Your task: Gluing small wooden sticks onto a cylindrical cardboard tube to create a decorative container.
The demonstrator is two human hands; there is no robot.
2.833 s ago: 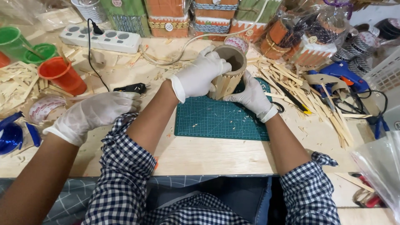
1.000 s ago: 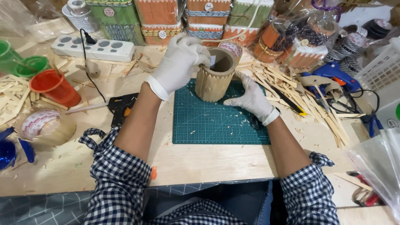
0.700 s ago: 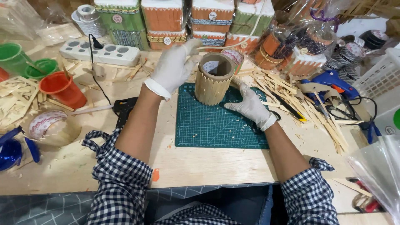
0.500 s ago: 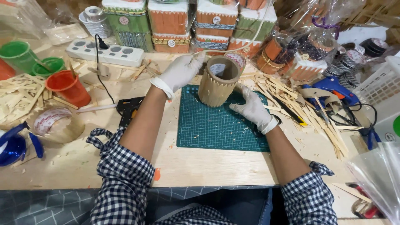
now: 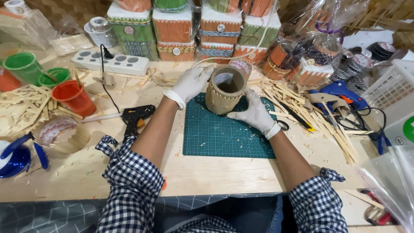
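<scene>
A cardboard tube clad in wooden sticks [image 5: 225, 91] stands tilted on the far edge of a green cutting mat [image 5: 224, 133]. My left hand [image 5: 192, 82], in a white glove, presses against the tube's left side near the rim. My right hand [image 5: 254, 113], also gloved, cups the tube's lower right side. Both hands hold the tube between them.
A black glue gun [image 5: 136, 115] lies left of the mat, a blue glue gun [image 5: 340, 92] at right. Loose wooden sticks [image 5: 302, 108] are heaped to the right and far left. Orange [image 5: 74, 97] and green cups [image 5: 23, 67], a power strip [image 5: 116, 62] and stacked decorated boxes [image 5: 174, 32] stand behind.
My left hand came from the table's left side up to the tube, went over its top, and now rests on its left side. The right hand stayed on the tube.
</scene>
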